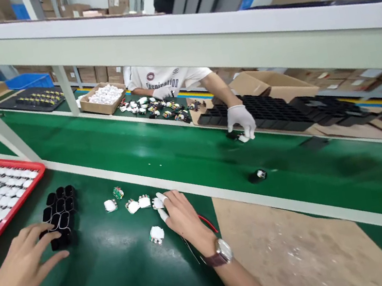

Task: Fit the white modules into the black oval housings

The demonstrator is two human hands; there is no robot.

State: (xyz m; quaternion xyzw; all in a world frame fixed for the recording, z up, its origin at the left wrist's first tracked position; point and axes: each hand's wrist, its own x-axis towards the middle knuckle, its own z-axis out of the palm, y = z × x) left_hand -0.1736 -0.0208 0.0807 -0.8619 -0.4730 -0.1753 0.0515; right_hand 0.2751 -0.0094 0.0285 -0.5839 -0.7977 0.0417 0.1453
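Belt [119, 136], wide and green, runs crosswise beyond both hands. Nearer, a green surface [125, 273] lies under them. Right of the right hand spreads a brown cardboard sheet [287, 249]; beyond the left hand, to its left, a red tray [10, 210] holds rows of white-topped parts. The left hand [30, 257] has its fingers spread and thumb apart, fingertips over the near end of a black cup block [60, 205]; whether they press on it cannot be told. The right hand [181, 216], fingers in white covers, pinches a white-topped piece [156, 203] between thumb and forefinger. Far beyond it, to the right, a co-worker's gloved hand [241, 119] reaches over the belt. A red handle [208, 222] shows just right of the right wrist. Left of the right hand lie three loose pieces [144, 201], a fourth [157, 234] near the wrist, and a small green board [118, 193] farther off.
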